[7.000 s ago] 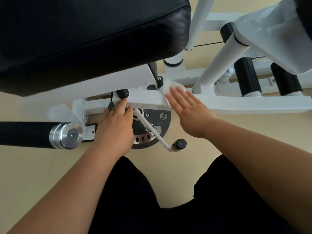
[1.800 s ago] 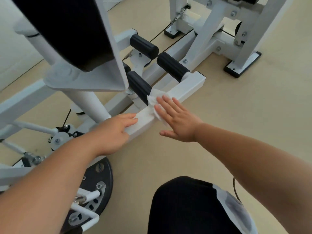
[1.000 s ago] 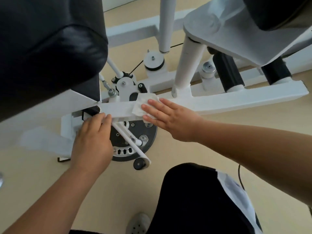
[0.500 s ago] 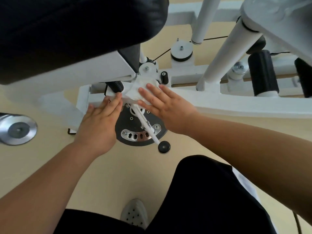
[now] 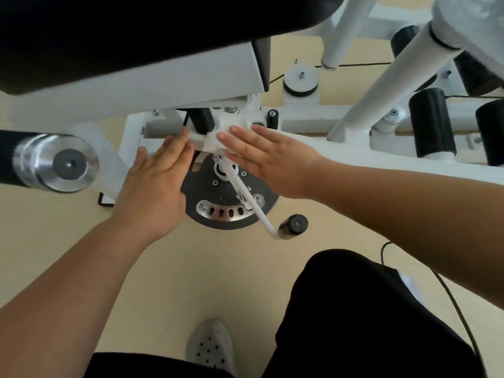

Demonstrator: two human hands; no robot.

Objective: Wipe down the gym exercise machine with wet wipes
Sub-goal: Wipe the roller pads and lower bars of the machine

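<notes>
A white gym machine's low frame bar [image 5: 354, 150] runs across the view beneath a black padded seat [image 5: 122, 31]. My right hand [image 5: 261, 159] lies flat with straight fingers, pressing a crumpled white wet wipe [image 5: 215, 136] onto the left end of the bar, just above a black adjustment disc [image 5: 218, 192]. My left hand [image 5: 161, 175] rests flat on the frame right beside the wipe, fingers straight. Most of the wipe is hidden under my right fingers.
A white crank lever with a black knob [image 5: 296, 223] sticks out from the disc toward me. A black handle with a chrome end cap [image 5: 68, 163] juts in at left. Black foam rollers [image 5: 431, 124] stand at right. My shoe [image 5: 210, 347] rests on the beige floor.
Since 1.8 s ago my right hand has slid the wipe leftward along the bar to its end by the disc. My left hand has stayed on the frame beside it.
</notes>
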